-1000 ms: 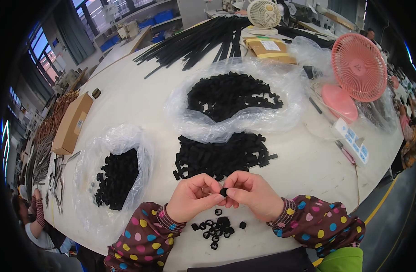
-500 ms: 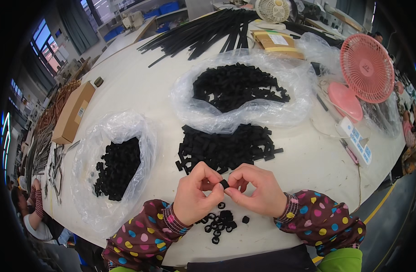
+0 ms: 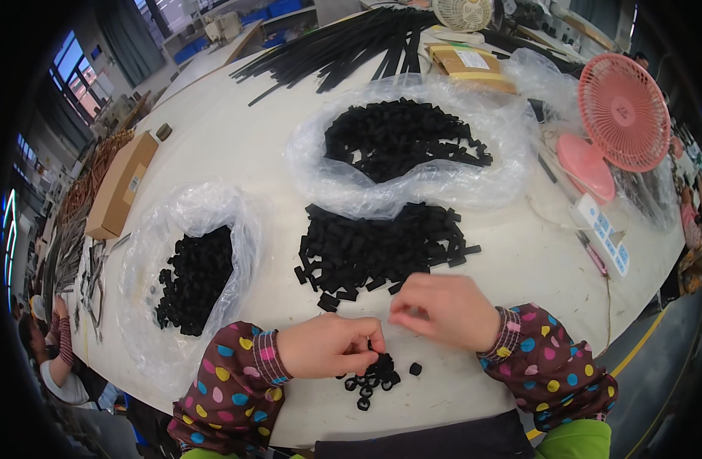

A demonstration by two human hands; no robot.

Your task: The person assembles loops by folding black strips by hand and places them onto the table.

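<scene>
My left hand (image 3: 329,346) is low over a small heap of black looped pieces (image 3: 381,375). Its thumb and forefinger are closed together, and whatever they hold is hidden or too small to make out. My right hand (image 3: 448,310) hovers at the near edge of a loose pile of short black strips (image 3: 374,249). Its fingers are bent and smeared by motion, so their grip does not show. One single black piece (image 3: 416,369) lies apart, right of the small heap.
Behind the pile sits a clear plastic bag (image 3: 305,176) full of black pieces; another bag (image 3: 140,321) is at left. Long black strips (image 3: 343,46) lie at the back. A cardboard box (image 3: 121,187), pink fan (image 3: 625,111), power strip (image 3: 603,233) and pink-handled tool (image 3: 593,256) flank them.
My hands held a black piece between them and have parted. The left dropped down to the small heap; the right moved slightly right. The black piece is out of sight between the fingers now.
</scene>
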